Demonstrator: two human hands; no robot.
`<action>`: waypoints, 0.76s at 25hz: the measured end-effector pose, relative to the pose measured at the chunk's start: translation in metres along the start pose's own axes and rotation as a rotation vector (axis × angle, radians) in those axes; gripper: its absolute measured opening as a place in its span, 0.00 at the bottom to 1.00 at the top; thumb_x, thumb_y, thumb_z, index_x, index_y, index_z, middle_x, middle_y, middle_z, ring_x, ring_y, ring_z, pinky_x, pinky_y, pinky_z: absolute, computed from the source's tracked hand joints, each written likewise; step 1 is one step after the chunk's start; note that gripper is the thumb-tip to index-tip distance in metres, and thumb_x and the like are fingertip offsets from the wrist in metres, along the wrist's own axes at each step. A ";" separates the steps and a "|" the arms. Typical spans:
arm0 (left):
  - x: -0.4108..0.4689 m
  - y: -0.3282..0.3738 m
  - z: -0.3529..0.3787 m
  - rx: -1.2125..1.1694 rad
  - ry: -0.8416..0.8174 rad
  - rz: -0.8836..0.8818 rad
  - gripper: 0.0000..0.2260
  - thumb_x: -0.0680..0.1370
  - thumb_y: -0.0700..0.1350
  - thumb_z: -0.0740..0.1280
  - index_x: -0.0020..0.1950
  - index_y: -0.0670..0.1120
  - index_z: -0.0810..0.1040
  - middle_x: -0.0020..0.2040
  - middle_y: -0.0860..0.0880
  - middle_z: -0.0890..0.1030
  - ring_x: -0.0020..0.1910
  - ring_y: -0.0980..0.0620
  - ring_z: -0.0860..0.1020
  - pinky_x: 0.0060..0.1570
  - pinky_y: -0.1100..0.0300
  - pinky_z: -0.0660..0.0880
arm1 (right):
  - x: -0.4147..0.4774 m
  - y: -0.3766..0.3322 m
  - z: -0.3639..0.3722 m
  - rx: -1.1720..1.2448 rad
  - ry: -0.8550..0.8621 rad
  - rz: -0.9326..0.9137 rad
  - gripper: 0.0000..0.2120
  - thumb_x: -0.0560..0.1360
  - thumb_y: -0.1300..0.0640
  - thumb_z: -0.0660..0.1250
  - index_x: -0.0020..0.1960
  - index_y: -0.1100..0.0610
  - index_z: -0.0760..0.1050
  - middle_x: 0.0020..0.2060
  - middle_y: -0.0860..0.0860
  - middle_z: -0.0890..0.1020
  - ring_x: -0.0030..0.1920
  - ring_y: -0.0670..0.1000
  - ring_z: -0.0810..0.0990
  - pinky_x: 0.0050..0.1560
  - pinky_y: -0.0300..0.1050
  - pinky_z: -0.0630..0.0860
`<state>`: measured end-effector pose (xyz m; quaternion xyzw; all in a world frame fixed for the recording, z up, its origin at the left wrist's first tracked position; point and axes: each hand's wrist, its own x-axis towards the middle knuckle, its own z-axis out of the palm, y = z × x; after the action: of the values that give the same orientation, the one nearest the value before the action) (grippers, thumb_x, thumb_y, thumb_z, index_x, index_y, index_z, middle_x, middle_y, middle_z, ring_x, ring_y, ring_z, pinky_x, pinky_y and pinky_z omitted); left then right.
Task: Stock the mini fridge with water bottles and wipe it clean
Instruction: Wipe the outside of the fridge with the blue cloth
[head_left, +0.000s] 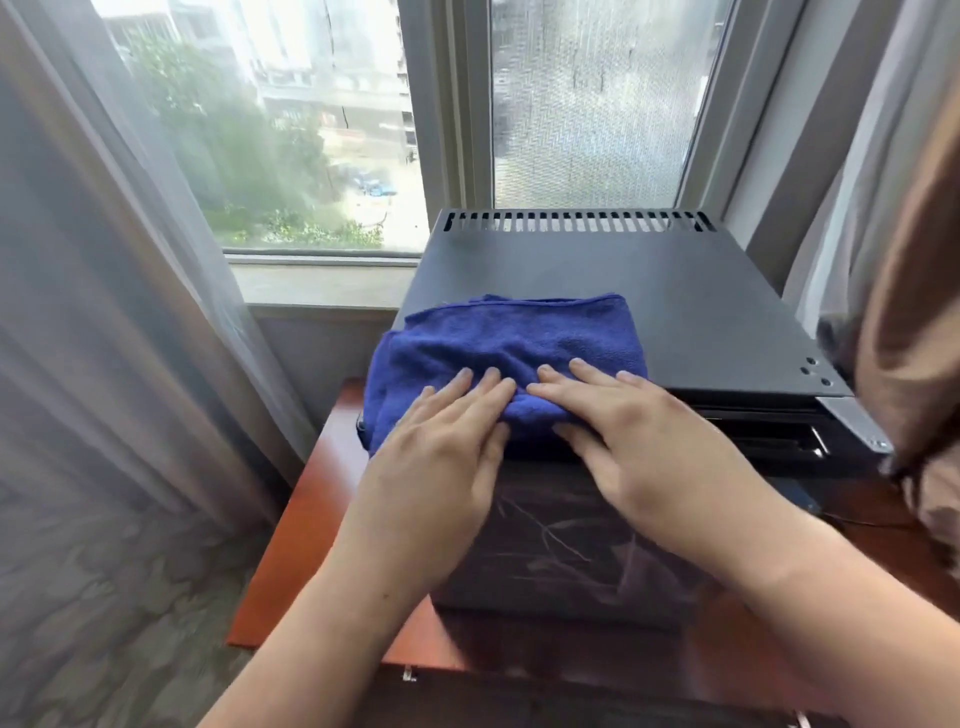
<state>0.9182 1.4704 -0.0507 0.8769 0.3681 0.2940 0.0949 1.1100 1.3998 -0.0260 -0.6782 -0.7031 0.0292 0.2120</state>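
A black mini fridge (675, 291) stands on a reddish wooden cabinet, its door shut and its dark glossy front facing me. A folded blue cloth (514, 338) lies on the fridge top at its front left corner and hangs a little over the left edge. My left hand (441, 457) lies flat with straight fingers on the cloth's near edge. My right hand (639, 441) lies flat beside it, fingers straight, pressing the same edge at the front lip of the fridge. No water bottles are in view.
The wooden cabinet top (311, 499) shows to the left of the fridge. A window (291, 130) and sill are close behind. A sheer curtain (104, 338) hangs at the left and a brown curtain (904, 312) at the right, touching the fridge's right side.
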 end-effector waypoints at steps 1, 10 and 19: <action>0.011 0.014 0.004 0.025 -0.047 0.043 0.20 0.83 0.50 0.59 0.75 0.50 0.74 0.75 0.54 0.73 0.77 0.55 0.67 0.77 0.63 0.56 | -0.006 0.015 -0.009 -0.007 -0.004 0.026 0.21 0.84 0.52 0.61 0.76 0.42 0.68 0.76 0.36 0.66 0.78 0.39 0.60 0.79 0.42 0.56; 0.040 0.070 0.029 0.026 -0.213 0.243 0.19 0.83 0.44 0.67 0.74 0.51 0.75 0.74 0.54 0.75 0.75 0.54 0.70 0.70 0.59 0.71 | -0.053 0.065 -0.038 -0.050 0.067 0.139 0.20 0.83 0.54 0.63 0.73 0.41 0.72 0.71 0.32 0.65 0.76 0.40 0.63 0.74 0.35 0.52; -0.010 0.043 0.020 0.066 -0.020 0.232 0.19 0.77 0.43 0.66 0.68 0.51 0.80 0.68 0.55 0.80 0.70 0.56 0.76 0.67 0.57 0.74 | -0.061 0.022 -0.014 -0.036 0.117 0.047 0.21 0.79 0.48 0.55 0.69 0.47 0.76 0.69 0.43 0.78 0.70 0.48 0.76 0.72 0.48 0.71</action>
<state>0.9494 1.4337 -0.0546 0.9192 0.2726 0.2818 0.0351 1.1348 1.3390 -0.0364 -0.6988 -0.6737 -0.0182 0.2398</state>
